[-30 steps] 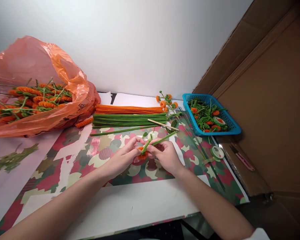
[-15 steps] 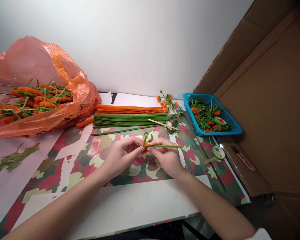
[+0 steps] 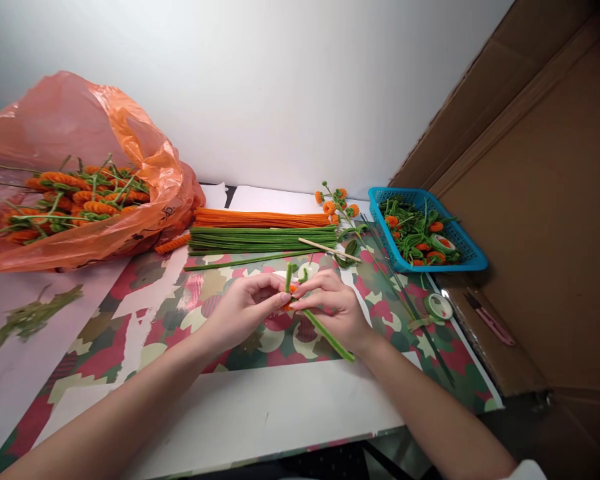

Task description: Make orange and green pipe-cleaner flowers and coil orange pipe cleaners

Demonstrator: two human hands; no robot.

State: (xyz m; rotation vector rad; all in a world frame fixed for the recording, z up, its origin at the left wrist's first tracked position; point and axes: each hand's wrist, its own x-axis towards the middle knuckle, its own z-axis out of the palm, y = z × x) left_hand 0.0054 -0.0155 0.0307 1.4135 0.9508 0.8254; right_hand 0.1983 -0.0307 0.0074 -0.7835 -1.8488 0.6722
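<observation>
At nine o'clock from the person's grip, some leaves [image 3: 30, 317] lie on white paper. A translucent bag [image 3: 153, 170] at ten o'clock holds orange and green pieces. The left hand [image 3: 243, 307] pinches the flower [image 3: 293, 289] between thumb and forefinger, above the mat [image 3: 270, 343]; a green end rises there towards twelve. Beyond, between eleven and one, lie orange stems [image 3: 260, 218] and green stems [image 3: 250, 238]. The right hand [image 3: 337, 310] has its fingertips gathered at the flower; whether they pinch it cannot be told. Against that hand, the green strip [image 3: 330, 336] slants towards four or five. A sprig [image 3: 329, 208] lies at one, a blue basket [image 3: 475, 260] at two, tape [image 3: 439, 307] and a knife [image 3: 490, 320] at three.
</observation>
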